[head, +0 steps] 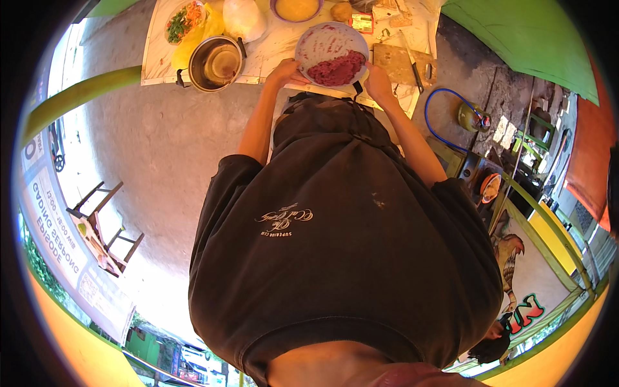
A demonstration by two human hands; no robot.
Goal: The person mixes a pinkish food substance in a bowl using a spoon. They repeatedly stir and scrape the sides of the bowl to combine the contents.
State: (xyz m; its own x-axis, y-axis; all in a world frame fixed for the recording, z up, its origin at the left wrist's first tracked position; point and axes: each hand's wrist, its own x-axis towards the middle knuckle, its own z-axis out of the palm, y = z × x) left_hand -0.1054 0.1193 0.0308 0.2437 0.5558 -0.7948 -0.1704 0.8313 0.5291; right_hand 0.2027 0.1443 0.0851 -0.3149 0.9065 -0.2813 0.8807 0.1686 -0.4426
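Note:
A round pale bowl [323, 44] with dark red minced meat [338, 68] heaped at its near side is at the table's near edge. My left hand [286, 73] grips its left rim, and my right hand [378, 83] grips the rim on the right. Whether the bowl rests on the table or is lifted slightly cannot be told. Just right of it lies a wooden cutting board [387, 60] with a knife [412, 62] across it. To the left stands a metal pot [215, 64] with dark handles, its inside showing a little residue.
On the marble-patterned table [157, 63] are a plate of chopped vegetables [184, 23], yellow plastic bags [186, 51], a white bag [244, 20], a bowl of yellow liquid [296, 7] and a red-and-yellow packet [361, 22]. A green gas cylinder [468, 118] with blue hose stands at right.

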